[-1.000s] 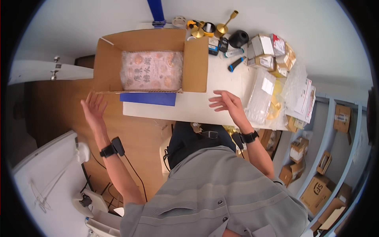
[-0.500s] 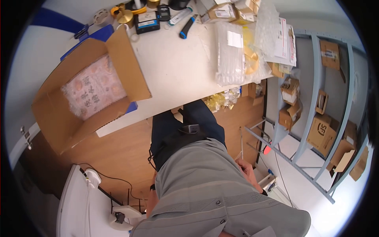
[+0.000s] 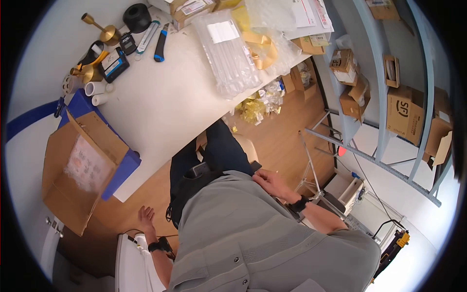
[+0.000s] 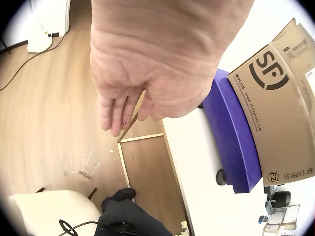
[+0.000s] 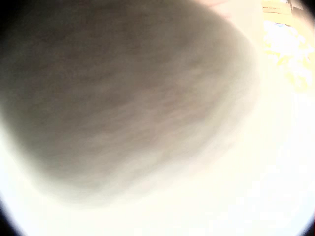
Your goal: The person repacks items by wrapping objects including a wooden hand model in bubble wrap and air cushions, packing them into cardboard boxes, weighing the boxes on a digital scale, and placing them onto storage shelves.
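Note:
My right hand (image 3: pixel 273 185) is at my hip, beside the hem of the grey shirt (image 3: pixel 228 214), fingers curled. A small dark flat object (image 3: pixel 255 167) sticks out at its fingertips, mostly hidden by the hand. In the right wrist view a blurred dark grey surface (image 5: pixel 123 98) fills most of the picture. Away from the table, low on the other side, my left hand (image 3: pixel 146 217) hangs with relaxed fingers and holds nothing. Nearest to it is an open cardboard box (image 3: pixel 63 194) with a bubble-wrapped pink package (image 3: pixel 87 163) inside, beside a blue-purple block (image 4: pixel 231 132).
On the white table (image 3: pixel 160 107) lie a utility knife (image 3: pixel 161 44), a black-and-blue box (image 3: pixel 114 64), brass candlesticks and bubble-wrap packs (image 3: pixel 228 58). A metal shelf with cartons (image 3: pixel 406 113) stands at right. Crumpled yellow packaging (image 3: pixel 253 109) lies under the table edge.
The view has turned right, so the table and box shift left. Both hands have left the box area; the right hand is now at the hip with a dark object at its fingertips.

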### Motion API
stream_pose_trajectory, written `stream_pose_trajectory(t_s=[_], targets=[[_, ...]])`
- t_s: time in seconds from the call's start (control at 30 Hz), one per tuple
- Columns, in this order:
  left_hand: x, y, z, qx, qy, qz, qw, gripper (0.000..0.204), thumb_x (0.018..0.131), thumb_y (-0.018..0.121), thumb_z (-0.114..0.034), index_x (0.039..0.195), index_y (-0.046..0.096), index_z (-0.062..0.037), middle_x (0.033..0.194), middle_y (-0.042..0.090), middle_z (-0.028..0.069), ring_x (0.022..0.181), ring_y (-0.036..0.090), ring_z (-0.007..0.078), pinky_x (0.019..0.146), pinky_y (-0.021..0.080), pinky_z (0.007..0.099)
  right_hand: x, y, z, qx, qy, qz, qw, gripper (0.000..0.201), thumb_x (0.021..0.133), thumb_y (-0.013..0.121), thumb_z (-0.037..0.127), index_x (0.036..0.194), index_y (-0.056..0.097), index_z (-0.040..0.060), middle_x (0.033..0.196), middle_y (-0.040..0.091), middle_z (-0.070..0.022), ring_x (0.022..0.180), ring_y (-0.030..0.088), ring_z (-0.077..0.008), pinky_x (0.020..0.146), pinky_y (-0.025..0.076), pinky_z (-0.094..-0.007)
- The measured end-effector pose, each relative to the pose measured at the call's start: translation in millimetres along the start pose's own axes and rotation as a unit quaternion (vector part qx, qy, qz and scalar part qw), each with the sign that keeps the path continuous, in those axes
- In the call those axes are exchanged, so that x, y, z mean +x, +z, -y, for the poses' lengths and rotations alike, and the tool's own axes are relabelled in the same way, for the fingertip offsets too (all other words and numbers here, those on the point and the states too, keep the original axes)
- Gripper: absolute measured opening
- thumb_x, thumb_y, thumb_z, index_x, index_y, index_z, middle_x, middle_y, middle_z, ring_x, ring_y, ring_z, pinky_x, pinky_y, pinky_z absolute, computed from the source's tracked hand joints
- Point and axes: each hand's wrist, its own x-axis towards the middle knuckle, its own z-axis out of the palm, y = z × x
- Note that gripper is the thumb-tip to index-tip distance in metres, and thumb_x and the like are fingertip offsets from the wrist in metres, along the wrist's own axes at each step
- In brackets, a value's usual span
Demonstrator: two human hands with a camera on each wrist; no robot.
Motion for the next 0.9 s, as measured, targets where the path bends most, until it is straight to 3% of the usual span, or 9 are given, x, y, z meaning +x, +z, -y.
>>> stream_pose_trajectory(t_s=[0.13,0.27,0.37,0.43,0.5,0.67,0.73,0.8,0.9], targets=[[-21,8,-15,0.038,-0.024,-0.014,0.999,0.046,0.104,0.055,-0.038,0.140,0.053,-0.0093,0.126,0.066,0.0180,0.112,0.068,0.0297,0.100,0.051,0.0416,28,-6,-38,0.020,-0.020,-0.019,0.999,0.028,0.103,0.061,0.027,0.096,0.065,0.0001,0.072,0.063,-0.0077,0.068,0.062,-0.0131,0.065,0.050,-0.0307],[-62,59,-35,0.138,-0.014,0.035,0.990,0.046,0.104,0.058,-0.036,0.140,0.053,-0.0072,0.123,0.068,0.0183,0.111,0.068,0.0289,0.100,0.051,0.0399,63,-20,-78,0.093,-0.016,-0.013,0.995,0.027,0.106,0.057,0.025,0.095,0.064,0.0018,0.075,0.065,-0.0034,0.069,0.062,-0.0103,0.064,0.050,-0.0256],[-18,28,45,0.139,0.047,0.092,0.985,0.046,0.105,0.058,-0.036,0.139,0.054,-0.0059,0.121,0.068,0.0187,0.112,0.067,0.0284,0.101,0.050,0.0403,115,-28,-124,0.147,0.038,0.004,0.988,0.027,0.105,0.057,0.026,0.096,0.065,0.0010,0.076,0.067,-0.0054,0.070,0.065,-0.0115,0.063,0.051,-0.0253],[-44,66,4,0.169,0.000,0.091,0.981,0.044,0.105,0.057,-0.036,0.139,0.054,-0.0066,0.121,0.068,0.0191,0.111,0.067,0.0283,0.102,0.051,0.0411,151,-31,-176,0.134,0.164,-0.022,0.977,0.028,0.101,0.060,0.028,0.097,0.066,0.0001,0.081,0.071,-0.0087,0.072,0.070,-0.0148,0.066,0.055,-0.0264],[-81,120,-35,0.200,-0.094,0.080,0.972,0.042,0.107,0.055,-0.035,0.139,0.053,-0.0080,0.121,0.068,0.0201,0.111,0.067,0.0282,0.102,0.051,0.0427,184,-22,-252,0.070,0.197,-0.060,0.976,0.030,0.097,0.063,0.030,0.097,0.066,0.0001,0.085,0.073,-0.0114,0.078,0.072,-0.0202,0.071,0.057,-0.0304],[2,90,1,0.174,-0.130,0.109,0.970,0.041,0.108,0.053,-0.034,0.139,0.051,-0.0084,0.125,0.065,0.0216,0.110,0.069,0.0311,0.095,0.056,0.0424,244,-15,-317,-0.077,0.205,-0.117,0.969,0.046,0.089,0.071,0.039,0.111,0.064,-0.0004,0.105,0.074,-0.0220,0.102,0.072,-0.0361,0.090,0.057,-0.0429],[29,98,1,0.227,-0.116,0.099,0.962,0.040,0.109,0.051,-0.034,0.139,0.052,-0.0083,0.125,0.065,0.0221,0.113,0.068,0.0317,0.096,0.056,0.0432,266,-8,-309,-0.076,0.231,-0.050,0.969,0.069,0.088,0.070,0.044,0.138,0.050,0.0005,0.125,0.067,-0.0270,0.122,0.062,-0.0414,0.103,0.049,-0.0462],[70,120,-6,0.244,-0.131,0.103,0.955,0.039,0.110,0.048,-0.033,0.139,0.051,-0.0072,0.126,0.065,0.0218,0.115,0.068,0.0325,0.098,0.055,0.0445,298,10,-313,-0.097,0.207,-0.054,0.972,0.087,0.086,0.074,0.049,0.149,0.039,0.0009,0.132,0.063,-0.0285,0.129,0.058,-0.0400,0.109,0.046,-0.0446],[100,149,-4,0.267,-0.110,0.118,0.950,0.041,0.110,0.048,-0.035,0.139,0.053,-0.0074,0.123,0.066,0.0203,0.110,0.069,0.0311,0.098,0.055,0.0438,331,32,-304,-0.069,0.216,-0.051,0.973,0.089,0.086,0.073,0.054,0.151,0.041,0.0027,0.138,0.061,-0.0249,0.135,0.053,-0.0380,0.113,0.043,-0.0436]])
